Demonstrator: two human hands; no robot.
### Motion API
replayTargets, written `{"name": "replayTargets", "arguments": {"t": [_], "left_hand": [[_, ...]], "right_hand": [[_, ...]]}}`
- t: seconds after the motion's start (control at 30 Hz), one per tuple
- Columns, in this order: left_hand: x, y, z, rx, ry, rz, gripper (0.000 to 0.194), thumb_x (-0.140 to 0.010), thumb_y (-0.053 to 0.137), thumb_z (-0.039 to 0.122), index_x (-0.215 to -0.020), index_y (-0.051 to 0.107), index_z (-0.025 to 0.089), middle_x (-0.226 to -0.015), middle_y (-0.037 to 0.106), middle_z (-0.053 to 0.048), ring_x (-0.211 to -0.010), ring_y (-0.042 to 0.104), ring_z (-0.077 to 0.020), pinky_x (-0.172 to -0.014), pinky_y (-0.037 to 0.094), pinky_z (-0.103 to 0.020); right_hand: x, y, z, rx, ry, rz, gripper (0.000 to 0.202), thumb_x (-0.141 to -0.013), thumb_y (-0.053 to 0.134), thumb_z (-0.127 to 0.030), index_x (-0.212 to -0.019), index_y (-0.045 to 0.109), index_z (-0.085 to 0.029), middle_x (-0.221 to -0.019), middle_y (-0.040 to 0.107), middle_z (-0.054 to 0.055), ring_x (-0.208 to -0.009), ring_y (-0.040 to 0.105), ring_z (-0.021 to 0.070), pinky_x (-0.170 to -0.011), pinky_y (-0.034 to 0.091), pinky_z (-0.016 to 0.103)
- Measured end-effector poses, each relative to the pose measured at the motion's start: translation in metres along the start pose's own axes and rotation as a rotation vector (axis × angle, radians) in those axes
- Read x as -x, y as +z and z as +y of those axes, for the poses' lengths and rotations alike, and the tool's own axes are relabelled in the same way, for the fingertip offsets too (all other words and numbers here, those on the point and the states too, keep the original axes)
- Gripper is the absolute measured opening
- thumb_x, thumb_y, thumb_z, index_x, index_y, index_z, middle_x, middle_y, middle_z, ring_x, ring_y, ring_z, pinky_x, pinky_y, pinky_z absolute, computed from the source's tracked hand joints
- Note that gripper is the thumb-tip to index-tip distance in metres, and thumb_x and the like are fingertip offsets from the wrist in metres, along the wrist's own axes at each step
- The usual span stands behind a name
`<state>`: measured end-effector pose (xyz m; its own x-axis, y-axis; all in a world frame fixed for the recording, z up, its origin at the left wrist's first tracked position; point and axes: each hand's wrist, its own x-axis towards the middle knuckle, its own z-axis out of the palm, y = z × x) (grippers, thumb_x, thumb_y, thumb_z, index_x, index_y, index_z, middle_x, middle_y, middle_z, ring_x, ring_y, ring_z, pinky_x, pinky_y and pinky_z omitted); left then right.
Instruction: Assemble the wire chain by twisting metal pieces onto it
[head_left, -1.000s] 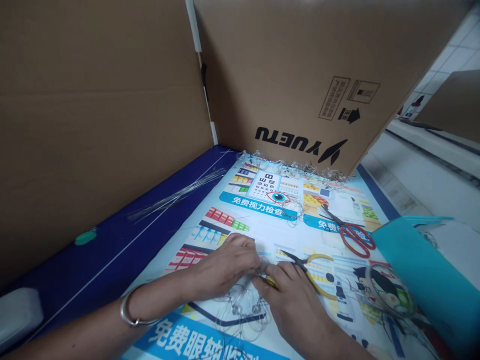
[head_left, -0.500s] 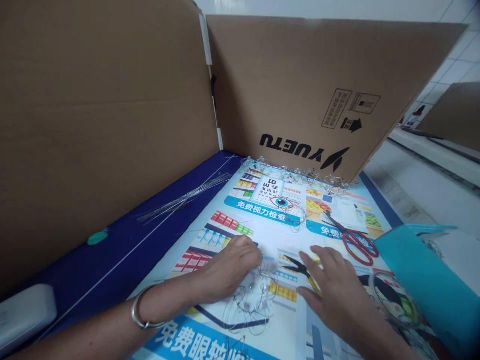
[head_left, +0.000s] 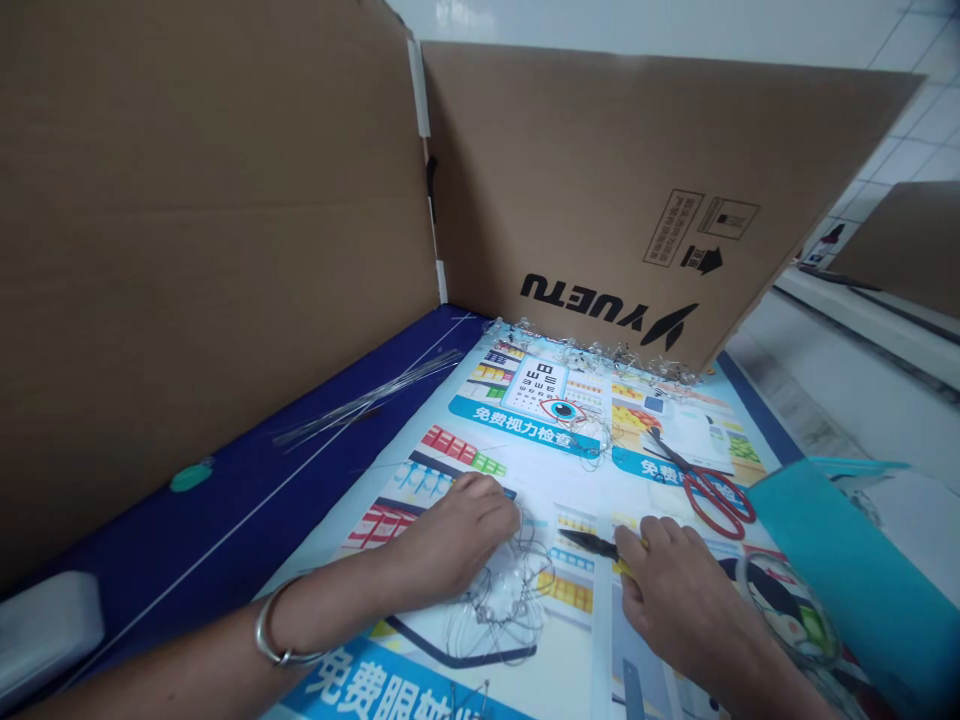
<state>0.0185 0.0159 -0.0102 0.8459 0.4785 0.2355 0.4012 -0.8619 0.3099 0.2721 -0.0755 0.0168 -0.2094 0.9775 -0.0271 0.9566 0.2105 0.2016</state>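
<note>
My right hand [head_left: 664,580] is wrapped round the yellow handles of a pair of pliers [head_left: 592,543]. Their dark jaws point left and look closed. My left hand [head_left: 476,530], a bracelet on its wrist, has its fingers pinched together at the upper left of a tangled wire piece [head_left: 506,600]. The thin silvery loops spread on the printed sheet [head_left: 544,500] below and right of the fingers. What exactly the fingertips grip is partly hidden. A gap separates the plier tips from the left hand.
Red-handled scissors [head_left: 716,495] lie beyond my right hand. A blue box [head_left: 847,560] and a coil of clear wire [head_left: 787,610] are at the right. Straight wires [head_left: 367,400] lie on the left. Cardboard panels [head_left: 585,190] stand behind, with wire pieces [head_left: 592,355] along their foot.
My right hand has closed on the pliers, whose jaws went from spread to together. My left hand stays at the wire with little movement.
</note>
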Motion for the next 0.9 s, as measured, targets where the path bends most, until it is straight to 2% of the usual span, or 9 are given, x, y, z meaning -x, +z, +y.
{"name": "replayTargets", "arguments": {"t": [0.13, 0.27, 0.4, 0.5, 0.7, 0.9], "left_hand": [[0.0, 0.001, -0.002, -0.07, 0.03, 0.014, 0.02, -0.081, 0.045, 0.004, -0.093, 0.053, 0.018, -0.083, 0.055, -0.004, -0.082, 0.043, -0.02, -0.079, 0.032, -0.035], [0.001, 0.001, -0.002, -0.129, 0.061, 0.017, 0.018, -0.082, 0.046, 0.004, -0.092, 0.053, 0.017, -0.086, 0.056, -0.005, -0.083, 0.044, -0.0201, -0.081, 0.031, -0.036], [0.001, 0.004, -0.004, -0.154, 0.058, 0.031, 0.014, -0.085, 0.045, 0.008, -0.09, 0.054, 0.017, -0.08, 0.055, -0.004, -0.079, 0.044, -0.0187, -0.079, 0.032, -0.034], [0.002, 0.008, -0.005, -0.133, 0.045, 0.033, 0.011, -0.086, 0.046, 0.011, -0.089, 0.054, 0.017, -0.077, 0.055, -0.003, -0.077, 0.045, -0.018, -0.079, 0.032, -0.033], [0.003, 0.009, -0.007, -0.054, -0.006, 0.02, 0.014, -0.087, 0.043, 0.012, -0.092, 0.054, 0.019, -0.078, 0.055, -0.003, -0.077, 0.047, -0.0174, -0.076, 0.034, -0.031], [0.003, 0.006, -0.007, -0.119, 0.014, -0.015, 0.015, -0.085, 0.044, 0.008, -0.09, 0.053, 0.018, -0.08, 0.054, -0.004, -0.079, 0.047, -0.0185, -0.077, 0.034, -0.031]], "right_hand": [[-0.001, 0.003, -0.002, -0.047, 0.009, 0.015, 0.019, -0.075, 0.048, -0.016, -0.091, 0.058, -0.015, -0.086, 0.052, 0.011, -0.082, 0.047, 0.0249, -0.071, 0.037, 0.037], [-0.003, 0.003, -0.006, -0.151, -0.015, 0.035, 0.022, -0.078, 0.043, -0.012, -0.095, 0.055, -0.013, -0.089, 0.05, 0.011, -0.085, 0.047, 0.0235, -0.074, 0.039, 0.036], [-0.007, -0.006, -0.016, -0.254, -0.059, 0.041, 0.021, -0.085, 0.04, -0.021, -0.101, 0.053, -0.017, -0.092, 0.049, 0.009, -0.086, 0.047, 0.0217, -0.073, 0.041, 0.034], [-0.011, -0.013, -0.022, -0.258, -0.093, 0.019, 0.018, -0.086, 0.043, -0.026, -0.099, 0.054, -0.02, -0.091, 0.049, 0.008, -0.086, 0.046, 0.0218, -0.072, 0.041, 0.033], [-0.021, -0.016, -0.028, -0.212, -0.124, 0.039, 0.014, -0.085, 0.047, -0.027, -0.094, 0.056, -0.021, -0.092, 0.05, 0.007, -0.088, 0.044, 0.0228, -0.074, 0.038, 0.036], [-0.029, -0.017, -0.033, -0.194, -0.139, 0.057, 0.014, -0.084, 0.05, -0.027, -0.094, 0.056, -0.021, -0.091, 0.05, 0.007, -0.087, 0.044, 0.0225, -0.072, 0.036, 0.035]]}}
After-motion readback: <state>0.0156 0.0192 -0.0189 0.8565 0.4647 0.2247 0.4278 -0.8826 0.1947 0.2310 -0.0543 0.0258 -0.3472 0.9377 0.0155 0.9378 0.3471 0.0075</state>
